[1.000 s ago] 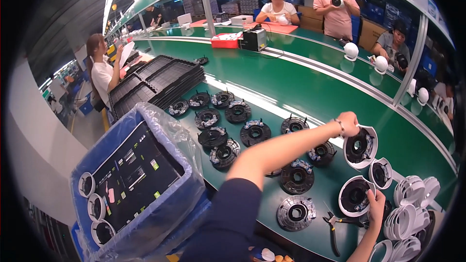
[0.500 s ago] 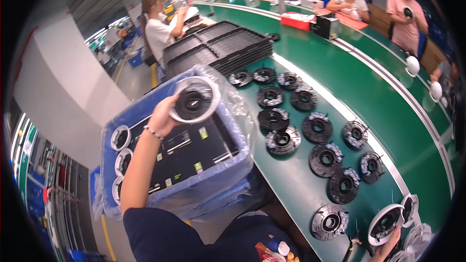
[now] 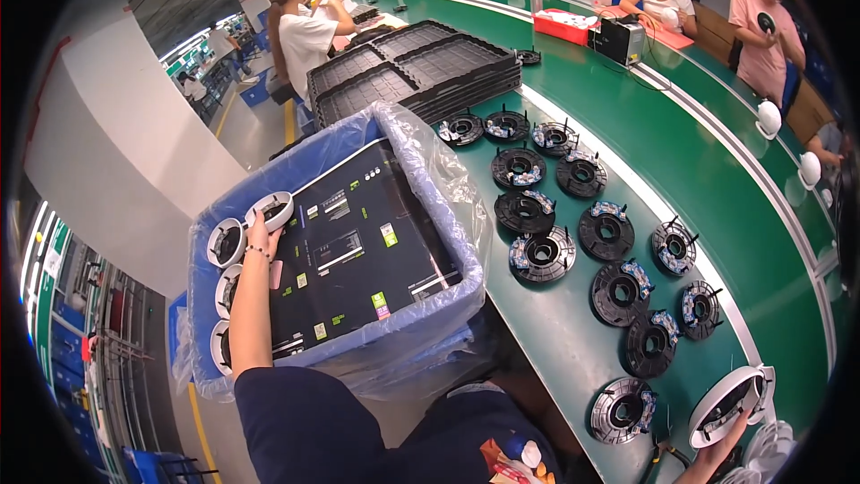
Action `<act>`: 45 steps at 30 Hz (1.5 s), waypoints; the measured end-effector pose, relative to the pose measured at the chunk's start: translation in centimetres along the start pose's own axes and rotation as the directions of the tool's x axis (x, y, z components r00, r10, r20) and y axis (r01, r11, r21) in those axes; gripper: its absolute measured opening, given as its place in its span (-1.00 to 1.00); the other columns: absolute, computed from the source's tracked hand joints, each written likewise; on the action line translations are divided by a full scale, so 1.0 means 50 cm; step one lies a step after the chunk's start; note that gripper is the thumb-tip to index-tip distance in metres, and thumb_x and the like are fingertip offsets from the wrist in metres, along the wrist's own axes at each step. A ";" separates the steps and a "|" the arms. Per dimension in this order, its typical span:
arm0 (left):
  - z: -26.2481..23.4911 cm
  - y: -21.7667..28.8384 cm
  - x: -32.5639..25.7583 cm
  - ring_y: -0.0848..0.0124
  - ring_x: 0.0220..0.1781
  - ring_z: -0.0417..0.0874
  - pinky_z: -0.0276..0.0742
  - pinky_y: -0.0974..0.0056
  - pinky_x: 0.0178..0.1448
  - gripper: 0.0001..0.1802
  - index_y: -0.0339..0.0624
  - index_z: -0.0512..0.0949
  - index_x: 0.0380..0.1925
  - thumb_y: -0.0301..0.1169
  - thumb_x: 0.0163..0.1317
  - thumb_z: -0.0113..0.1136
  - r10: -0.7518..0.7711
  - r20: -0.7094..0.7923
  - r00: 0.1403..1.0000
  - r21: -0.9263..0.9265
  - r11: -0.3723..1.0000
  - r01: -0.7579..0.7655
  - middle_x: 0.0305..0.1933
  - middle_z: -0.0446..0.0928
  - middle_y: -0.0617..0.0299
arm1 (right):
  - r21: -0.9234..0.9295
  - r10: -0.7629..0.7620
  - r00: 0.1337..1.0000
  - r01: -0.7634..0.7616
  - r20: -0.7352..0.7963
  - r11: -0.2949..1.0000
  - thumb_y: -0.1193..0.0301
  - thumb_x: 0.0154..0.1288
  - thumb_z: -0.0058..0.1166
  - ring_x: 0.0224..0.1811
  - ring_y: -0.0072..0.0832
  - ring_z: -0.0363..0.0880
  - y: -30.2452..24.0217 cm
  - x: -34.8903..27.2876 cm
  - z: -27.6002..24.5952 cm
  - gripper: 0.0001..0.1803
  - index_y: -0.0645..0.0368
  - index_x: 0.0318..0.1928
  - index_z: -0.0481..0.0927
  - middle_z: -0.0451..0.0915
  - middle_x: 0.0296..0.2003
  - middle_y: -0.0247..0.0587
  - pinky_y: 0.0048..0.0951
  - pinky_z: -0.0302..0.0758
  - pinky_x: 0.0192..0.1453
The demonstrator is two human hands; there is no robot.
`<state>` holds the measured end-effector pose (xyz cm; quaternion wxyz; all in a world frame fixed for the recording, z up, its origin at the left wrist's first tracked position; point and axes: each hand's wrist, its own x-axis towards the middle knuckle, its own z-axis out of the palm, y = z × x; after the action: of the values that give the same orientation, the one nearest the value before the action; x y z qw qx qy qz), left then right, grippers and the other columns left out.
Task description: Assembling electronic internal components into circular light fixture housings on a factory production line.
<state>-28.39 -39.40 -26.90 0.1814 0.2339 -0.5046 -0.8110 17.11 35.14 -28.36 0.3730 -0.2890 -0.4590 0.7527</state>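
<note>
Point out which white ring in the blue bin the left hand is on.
The farthest one up the row, the white ring at the bin's upper left edge. The left hand rests against it; the other white rings sit lower along that wall, untouched.

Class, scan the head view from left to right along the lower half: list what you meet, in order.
Left hand at a white ring → blue lined bin → black discs on green belt → right hand

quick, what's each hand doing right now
Left hand: fingers closed on a white ring housing at the blue bin.
Right hand: holds another white ring housing from below.
</note>
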 end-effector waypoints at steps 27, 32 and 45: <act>0.572 -0.193 -0.854 0.17 0.26 0.12 0.13 0.18 0.26 -0.14 -0.33 -0.09 0.20 -0.32 0.00 0.19 -0.286 0.891 -0.353 0.047 0.831 -0.555 0.27 -0.06 -0.07 | -0.046 -0.115 0.980 0.124 0.163 0.991 0.08 -0.13 0.28 -0.28 -0.51 0.53 0.019 -0.061 0.082 -0.36 0.31 -0.14 0.43 0.54 -0.28 -0.23 -0.50 0.48 -0.17; 0.548 -0.326 -1.022 0.29 0.06 0.39 0.45 0.31 -0.09 -0.09 -0.23 -0.16 0.22 -0.23 0.01 0.20 -0.453 0.619 -0.641 0.281 0.891 -0.358 0.16 0.17 -0.15 | -0.045 -0.090 0.974 0.102 0.207 0.994 0.10 -0.13 0.29 -0.37 -0.56 0.50 0.046 -0.079 0.099 -0.44 0.29 -0.25 0.45 0.52 -0.37 -0.30 -0.56 0.45 -0.28; 0.517 -0.365 -1.001 0.26 -0.16 0.54 0.52 0.25 -0.16 -0.32 -0.24 -0.03 0.13 -0.41 0.03 0.06 -0.539 0.684 -0.492 0.377 0.838 -0.394 -0.07 0.38 -0.08 | -0.195 -0.053 0.961 0.109 0.271 0.975 0.21 0.04 0.13 -0.27 -0.58 0.44 0.067 -0.103 0.130 -0.57 0.31 -0.21 0.41 0.48 -0.33 -0.30 -0.56 0.37 -0.16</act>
<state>-2.72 13.83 -23.70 -0.4892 -0.5052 -0.5703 -0.4244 13.93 26.76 -28.27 0.3067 -0.2045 -0.5924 0.7163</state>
